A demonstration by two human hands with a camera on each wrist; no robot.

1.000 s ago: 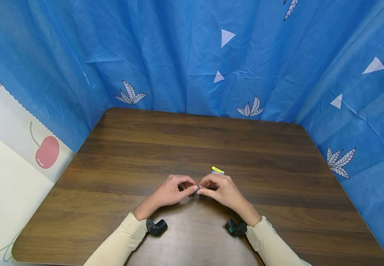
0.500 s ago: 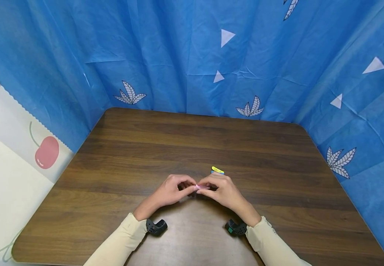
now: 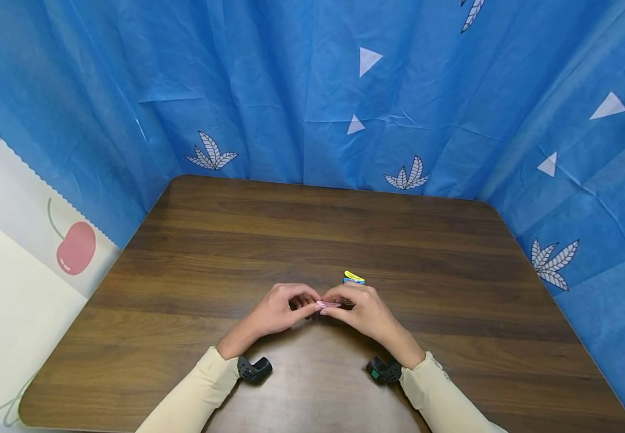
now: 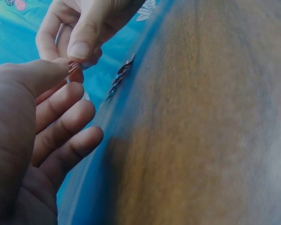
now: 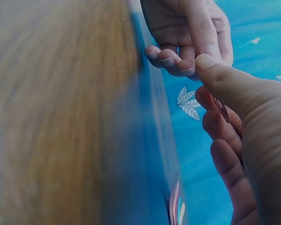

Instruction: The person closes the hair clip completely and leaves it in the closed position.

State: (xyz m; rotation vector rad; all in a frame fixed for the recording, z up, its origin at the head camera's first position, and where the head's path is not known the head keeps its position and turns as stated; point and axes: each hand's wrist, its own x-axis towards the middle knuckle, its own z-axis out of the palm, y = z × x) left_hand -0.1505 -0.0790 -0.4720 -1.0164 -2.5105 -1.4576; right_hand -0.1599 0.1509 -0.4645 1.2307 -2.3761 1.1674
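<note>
A slim pink hair clip (image 3: 330,304) spans the small gap between both hands, low over the table. My left hand (image 3: 289,310) pinches its left end between thumb and forefinger, the other fingers loosely bent. From the other side my right hand (image 3: 365,310) pinches it too. In the left wrist view a striped bit of the clip (image 4: 73,67) shows between the thumb tips. Seen from the right wrist, the tapered end of the clip (image 5: 221,110) pokes out behind the right thumb; fingers hide the rest.
Just beyond the right hand, a yellow clip (image 3: 353,276) and a blue clip (image 3: 354,281) lie on the brown wooden table (image 3: 269,234). The right wrist view also shows a pink clip (image 5: 174,206) lying there. Blue curtains (image 3: 269,90) hang behind the table.
Both hands' fingertips have come together, and the pink clip, barely visible one second ago, now shows between them. The arms have stayed in place.
</note>
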